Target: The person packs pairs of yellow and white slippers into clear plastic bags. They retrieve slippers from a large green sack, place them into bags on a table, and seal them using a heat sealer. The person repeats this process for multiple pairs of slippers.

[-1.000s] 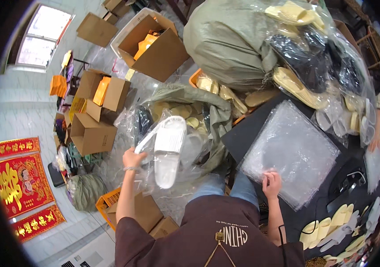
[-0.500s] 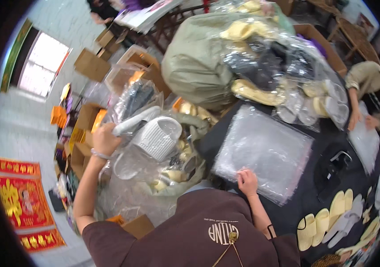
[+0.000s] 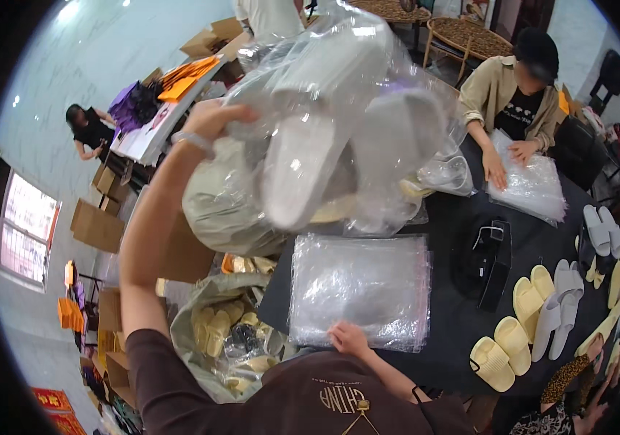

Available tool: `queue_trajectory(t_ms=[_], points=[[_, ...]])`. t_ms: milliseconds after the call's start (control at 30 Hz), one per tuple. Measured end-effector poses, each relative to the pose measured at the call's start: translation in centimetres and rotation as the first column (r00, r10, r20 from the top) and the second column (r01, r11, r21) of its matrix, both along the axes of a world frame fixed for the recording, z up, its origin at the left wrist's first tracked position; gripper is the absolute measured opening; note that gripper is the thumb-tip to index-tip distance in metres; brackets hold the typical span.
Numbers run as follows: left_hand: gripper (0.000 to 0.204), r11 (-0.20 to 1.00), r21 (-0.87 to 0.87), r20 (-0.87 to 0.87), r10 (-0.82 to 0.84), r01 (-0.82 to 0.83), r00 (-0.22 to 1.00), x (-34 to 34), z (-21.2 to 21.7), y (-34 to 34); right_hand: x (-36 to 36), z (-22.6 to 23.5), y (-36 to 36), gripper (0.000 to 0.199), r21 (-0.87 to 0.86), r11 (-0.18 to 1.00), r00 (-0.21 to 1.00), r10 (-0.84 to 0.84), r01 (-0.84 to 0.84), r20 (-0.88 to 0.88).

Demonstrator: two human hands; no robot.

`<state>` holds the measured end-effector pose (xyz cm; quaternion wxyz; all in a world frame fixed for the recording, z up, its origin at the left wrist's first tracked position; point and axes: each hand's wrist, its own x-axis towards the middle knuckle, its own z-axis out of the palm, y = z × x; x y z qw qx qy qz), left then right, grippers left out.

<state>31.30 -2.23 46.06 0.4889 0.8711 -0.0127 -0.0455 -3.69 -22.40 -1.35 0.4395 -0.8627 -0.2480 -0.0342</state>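
1. Right hand (image 3: pixel 348 338) is on the near edge of the bag stack (image 3: pixel 361 286), fingers curled, can't tell if it's pinching any.
2. Slipper sack (image 3: pixel 208 290), just left of the stack.
3. Yellow slippers (image 3: pixel 493 360), off to its right.
4. Left hand (image 3: pixel 216 119)'s gripping bagged slippers (image 3: pixel 299 167), up past the stack's far edge.

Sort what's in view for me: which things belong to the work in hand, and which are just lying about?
In use:
- bagged pale slippers, held up by the left hand
- stack of clear bags, right hand at its near edge

Apparently just lying about:
- pale yellow slippers on the black table
- cardboard box at left
- orange bag at left
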Motion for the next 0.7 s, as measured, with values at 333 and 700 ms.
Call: queue_trajectory(t_ms=[333,700], points=[[0.033,0.927,-0.357,-0.123,0.078,-0.118,0.989,14.1,-24.2,-12.6,0.8,0.1,-0.3,0.011,0.054,0.998,0.999,0.031,-0.033,0.042],[0.054,0.932,0.144,0.232,0.294,-0.332,0.927,14.4,-32.4,-16.8,0.8,-1.8,-0.3,0.019,0.073,0.997,0.999,0.037,-0.037,0.011]])
